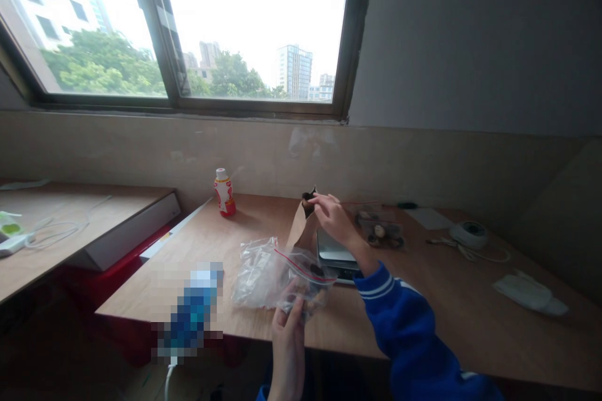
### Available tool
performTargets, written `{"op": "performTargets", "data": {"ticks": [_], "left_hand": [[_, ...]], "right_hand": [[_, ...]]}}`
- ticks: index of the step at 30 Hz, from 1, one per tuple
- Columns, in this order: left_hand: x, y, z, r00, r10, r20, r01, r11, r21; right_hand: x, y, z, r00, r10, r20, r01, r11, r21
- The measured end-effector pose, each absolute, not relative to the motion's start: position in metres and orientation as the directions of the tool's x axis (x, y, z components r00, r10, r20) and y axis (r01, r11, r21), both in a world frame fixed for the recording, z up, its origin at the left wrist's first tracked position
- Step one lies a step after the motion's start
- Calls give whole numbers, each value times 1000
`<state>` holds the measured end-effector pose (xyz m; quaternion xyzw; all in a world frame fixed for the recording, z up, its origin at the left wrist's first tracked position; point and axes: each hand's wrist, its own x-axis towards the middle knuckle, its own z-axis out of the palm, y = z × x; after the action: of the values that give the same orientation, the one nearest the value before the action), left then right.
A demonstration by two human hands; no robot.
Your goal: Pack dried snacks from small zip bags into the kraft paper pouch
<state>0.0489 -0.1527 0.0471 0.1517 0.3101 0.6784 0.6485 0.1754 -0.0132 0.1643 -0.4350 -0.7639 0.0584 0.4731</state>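
Hands: left hand (pixel 288 332) closed on the near edge of a clear zip-top bag (pixel 258 276); right hand (pixel 333 218) raised, fingers reaching toward a brown paper bag (pixel 298 229), grip unclear.
Lie: zip-top bag sideways on the worktop (pixel 258 216), nearer the left hand; paper bag beyond it, nearer the right.
Hidden: dark item (pixel 308 202) at the paper bag's top, hard to make out.

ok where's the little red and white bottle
In the head view, the bottle stands at the back of the desk, left of the paper bag, below the window.
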Motion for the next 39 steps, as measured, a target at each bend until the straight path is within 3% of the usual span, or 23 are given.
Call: {"op": "performTargets", "data": {"ticks": [5,9,14,19,26,29,39], "left_hand": [[50,-154,47,-97,978,-182,-791,36,611],[49,-155,48,-85,988,-132,-791,14,611],[48,-157,50,-70,996,-60,-738,-11,675],[51,-156,50,-71,997,-42,-706,-20,708],[51,-157,54,-84,995,-46,-693,-25,721],[51,-158,56,-93,994,-63,-692,-19,722],[52,-158,53,-104,988,-114,-740,-1,673]], "right_hand": [[178,-14,165,-184,676,714,603,651,-461],[181,-28,168,-77,651,755,523,671,-525],[188,-53,163,-109,781,615,351,609,-711],[195,-72,160,-140,823,550,363,560,-745],[194,-101,165,-371,864,341,302,459,-835],[193,-106,159,-441,853,279,365,454,-813],[193,-102,141,-390,894,222,466,400,-789]]}}
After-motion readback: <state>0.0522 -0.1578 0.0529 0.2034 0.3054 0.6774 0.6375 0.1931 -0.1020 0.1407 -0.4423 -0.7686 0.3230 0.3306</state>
